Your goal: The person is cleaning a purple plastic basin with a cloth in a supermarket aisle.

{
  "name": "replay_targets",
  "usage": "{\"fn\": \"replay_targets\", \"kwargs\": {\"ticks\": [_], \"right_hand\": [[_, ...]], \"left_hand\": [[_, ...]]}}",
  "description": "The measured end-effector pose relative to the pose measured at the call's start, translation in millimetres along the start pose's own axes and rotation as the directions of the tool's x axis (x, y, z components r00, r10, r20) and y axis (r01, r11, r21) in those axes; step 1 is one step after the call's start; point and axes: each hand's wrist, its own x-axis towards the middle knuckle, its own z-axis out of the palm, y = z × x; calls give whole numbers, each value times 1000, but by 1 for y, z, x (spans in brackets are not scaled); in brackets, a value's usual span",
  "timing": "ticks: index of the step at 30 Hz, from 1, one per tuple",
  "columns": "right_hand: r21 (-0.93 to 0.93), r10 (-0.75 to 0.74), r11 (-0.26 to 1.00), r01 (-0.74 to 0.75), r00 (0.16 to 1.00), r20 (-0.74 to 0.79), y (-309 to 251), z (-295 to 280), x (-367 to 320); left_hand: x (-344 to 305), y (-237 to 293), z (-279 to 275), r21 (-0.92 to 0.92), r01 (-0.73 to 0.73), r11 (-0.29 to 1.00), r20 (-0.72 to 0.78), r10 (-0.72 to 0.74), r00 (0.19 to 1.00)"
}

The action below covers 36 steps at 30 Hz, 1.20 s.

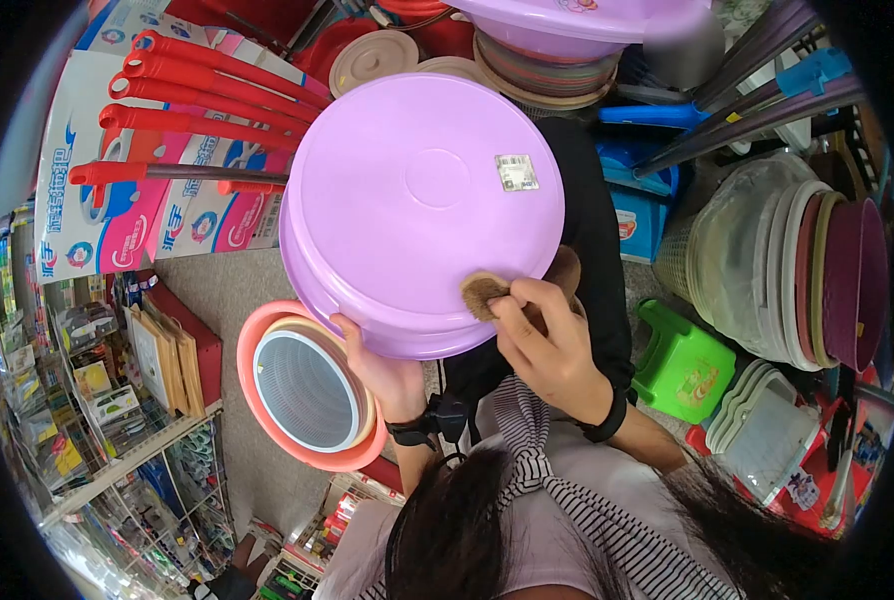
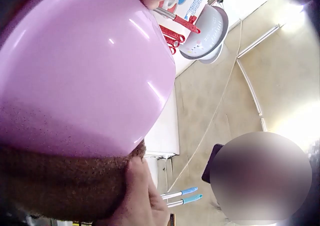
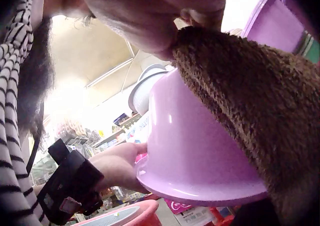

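Note:
A light purple plastic basin [image 1: 417,160] is held bottom up in front of the body, with a small sticker [image 1: 516,172] on its base. At its lower rim my left hand [image 1: 382,375] grips, thumb along the outer side, the other fingers hidden beneath. My right hand [image 1: 552,345] pinches a fuzzy brown cloth [image 1: 487,294] against the near edge of the base. In the right wrist view the brown cloth [image 3: 260,101] drapes down the basin's side [image 3: 195,141]. The left wrist view shows the right hand [image 2: 142,196] bunching it at the basin wall.
Nested baskets in a pink tub [image 1: 257,420] stand on the floor at left. Red-handled poles [image 1: 197,125] lean over boxes behind. To the right are a green stool [image 1: 682,360], stacked basins [image 1: 852,280] and blue dustpans [image 1: 642,190]. More purple basins [image 1: 577,25] sit ahead.

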Motion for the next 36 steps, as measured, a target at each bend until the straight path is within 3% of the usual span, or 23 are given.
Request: {"fn": "replay_targets", "kwargs": {"ticks": [5,9,13,17,20,22,23,24,28,32,36], "right_hand": [[-26,-42,999,41,999,-19,9,-2,2],[-78,75,994,-78,996,-45,25,-10,-3],[27,-44,999,45,999,-18,10,0,-2],[-57,-72,996,73,997,12,17,-10,-4],[-99,70,992,-75,996,-47,31,-16,-4],[-42,-34,999,31,998,-56,17,-8,-4],[-31,10,999,-11,1000,-26,14,-9,-5],[-22,-71,997,71,997,-7,0,-4,-3],[-55,-10,998,10,1000,-13,16,-10,-6],[-74,-25,997,25,1000,0,13,-11,-7],[26,-122,992,123,992,-37,-1,3,-4]], "left_hand": [[-2,2,-3,-27,16,1000,0,-16,1000],[-6,6,7,-13,-1,1000,25,1,1000],[-4,8,9,8,1,1000,3,-1,1000],[-6,6,5,-3,-5,1000,23,5,1000],[-6,6,9,50,-72,996,7,72,997],[-4,7,7,54,-33,998,65,30,997],[-4,6,8,54,-34,998,65,30,997],[-6,6,9,49,-45,998,56,42,998],[-8,2,12,55,-105,993,21,104,994],[-2,3,2,51,-64,997,67,61,996],[-8,5,11,67,-59,996,33,57,998]]}}
